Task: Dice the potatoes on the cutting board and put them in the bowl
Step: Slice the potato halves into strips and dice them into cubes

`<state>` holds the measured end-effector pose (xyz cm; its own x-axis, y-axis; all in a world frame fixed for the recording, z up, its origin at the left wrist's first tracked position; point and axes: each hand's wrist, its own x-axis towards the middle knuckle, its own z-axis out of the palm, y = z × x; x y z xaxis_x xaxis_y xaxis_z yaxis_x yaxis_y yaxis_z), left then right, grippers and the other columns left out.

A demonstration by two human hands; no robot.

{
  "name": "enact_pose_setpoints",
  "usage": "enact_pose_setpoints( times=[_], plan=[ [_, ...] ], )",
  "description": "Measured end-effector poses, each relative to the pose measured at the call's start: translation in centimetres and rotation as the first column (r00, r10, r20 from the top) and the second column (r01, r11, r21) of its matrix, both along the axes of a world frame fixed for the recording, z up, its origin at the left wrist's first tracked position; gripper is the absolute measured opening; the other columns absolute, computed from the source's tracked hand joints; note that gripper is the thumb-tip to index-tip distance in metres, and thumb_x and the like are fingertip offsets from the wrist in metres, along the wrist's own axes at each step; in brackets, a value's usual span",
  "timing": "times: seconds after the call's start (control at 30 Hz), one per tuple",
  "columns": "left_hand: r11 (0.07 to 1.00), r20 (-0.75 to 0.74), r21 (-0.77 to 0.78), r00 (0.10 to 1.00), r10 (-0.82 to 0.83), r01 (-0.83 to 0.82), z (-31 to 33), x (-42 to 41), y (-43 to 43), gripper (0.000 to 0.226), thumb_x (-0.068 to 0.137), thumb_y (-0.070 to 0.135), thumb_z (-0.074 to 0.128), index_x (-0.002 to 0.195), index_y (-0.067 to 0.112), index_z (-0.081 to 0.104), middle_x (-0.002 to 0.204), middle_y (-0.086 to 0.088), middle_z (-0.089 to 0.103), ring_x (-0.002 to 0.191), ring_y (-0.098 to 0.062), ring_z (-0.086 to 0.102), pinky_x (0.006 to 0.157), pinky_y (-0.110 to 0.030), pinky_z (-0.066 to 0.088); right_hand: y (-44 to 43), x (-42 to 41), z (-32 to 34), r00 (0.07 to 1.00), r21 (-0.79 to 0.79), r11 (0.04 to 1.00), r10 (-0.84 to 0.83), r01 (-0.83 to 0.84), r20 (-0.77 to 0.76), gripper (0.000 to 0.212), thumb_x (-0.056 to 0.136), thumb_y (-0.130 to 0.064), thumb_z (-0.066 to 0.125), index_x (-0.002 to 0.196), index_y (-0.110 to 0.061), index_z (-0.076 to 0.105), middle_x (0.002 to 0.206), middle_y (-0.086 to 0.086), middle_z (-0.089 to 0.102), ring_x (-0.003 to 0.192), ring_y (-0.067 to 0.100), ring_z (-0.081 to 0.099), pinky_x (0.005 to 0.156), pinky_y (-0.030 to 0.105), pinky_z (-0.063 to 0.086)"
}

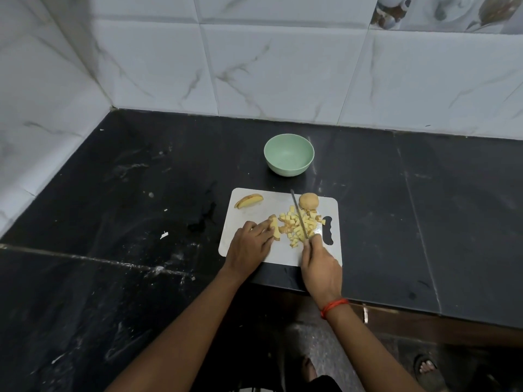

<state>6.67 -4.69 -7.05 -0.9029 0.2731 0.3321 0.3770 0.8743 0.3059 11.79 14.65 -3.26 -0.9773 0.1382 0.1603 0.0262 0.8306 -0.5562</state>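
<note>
Right grip (319, 264) round one knife (300, 219), apparently

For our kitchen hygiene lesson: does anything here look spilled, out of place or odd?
A few pale scraps lie on the black counter left of the cutting board, beside whitish smears. Otherwise nothing stands out: the diced potato lies on the board and the bowl stands upright.

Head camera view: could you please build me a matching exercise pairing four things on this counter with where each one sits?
Things: 1 pale green round bowl; 2 whole brown potato; 3 yellow potato wedges; 4 thin steel knife.
Places: A in the right hand, over the diced potato; B on the black counter beyond the white cutting board; C board's far left corner; D board's far right edge.
Pairs: 1-B, 2-D, 3-C, 4-A.
</note>
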Motion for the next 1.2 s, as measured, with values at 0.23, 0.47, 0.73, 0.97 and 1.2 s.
enact_pose_setpoints(
  times=[0.23,0.47,0.73,0.97,1.2],
  plan=[
    [0.994,-0.054,0.112,0.999,0.002,0.004,-0.5,-0.6,0.3,0.021,0.096,0.025,0.064,0.106,0.013,0.077,0.106,0.008,0.075,0.083,-0.019,0.049,0.065,-0.038,0.048,-5.5,-0.7,0.2,0.984,0.031,0.998,0.049,-0.055,0.174,0.025,0.107,-0.033,0.030,0.123,-0.017,0.041,0.085,0.010,0.068,0.077,0.037,0.065,0.059,0.037,0.038],
    [0.987,-0.028,0.157,0.999,0.019,-0.014,-0.6,-0.9,0.3,0.017,0.092,0.028,0.068,0.101,0.018,0.078,0.097,0.011,0.074,0.080,-0.017,0.046,0.066,-0.036,0.046,-5.0,-1.1,-0.1,0.973,0.047,0.992,0.104,-0.116,0.205,0.025,0.106,-0.029,0.029,0.128,-0.019,0.038,0.083,0.011,0.066,0.074,0.037,0.063,0.058,0.036,0.035],
    [0.983,-0.019,0.183,0.999,0.039,-0.035,-0.4,-0.9,0.3,0.015,0.092,0.029,0.068,0.096,0.020,0.078,0.090,0.013,0.074,0.077,-0.016,0.043,0.064,-0.035,0.044,-4.1,-0.9,-0.5,0.961,0.090,0.984,0.128,-0.154,0.247,0.030,0.105,-0.023,0.030,0.133,-0.018,0.036,0.075,0.010,0.063,0.061,0.033,0.051,0.056,0.037,0.034],
    [0.984,-0.005,0.176,0.999,0.041,-0.040,-0.7,-1.2,0.0,0.015,0.093,0.032,0.068,0.085,0.023,0.076,0.088,0.014,0.072,0.076,-0.017,0.041,0.064,-0.036,0.041,-5.1,-2.7,0.4,0.941,0.068,0.981,0.151,-0.179,0.302,0.028,0.102,-0.015,0.029,0.129,-0.020,0.034,0.088,0.011,0.068,0.079,0.035,0.065,0.061,0.035,0.037],
    [0.987,-0.021,0.145,0.997,0.074,-0.071,-0.6,-1.0,0.3,0.018,0.094,0.035,0.065,0.087,0.024,0.076,0.087,0.014,0.073,0.074,-0.020,0.041,0.061,-0.036,0.039,-4.9,-0.9,0.7,0.924,0.210,0.950,0.145,-0.230,0.354,0.035,0.101,-0.007,0.028,0.132,-0.021,0.029,0.090,0.008,0.068,0.078,0.030,0.068,0.059,0.034,0.039]
  ],
)
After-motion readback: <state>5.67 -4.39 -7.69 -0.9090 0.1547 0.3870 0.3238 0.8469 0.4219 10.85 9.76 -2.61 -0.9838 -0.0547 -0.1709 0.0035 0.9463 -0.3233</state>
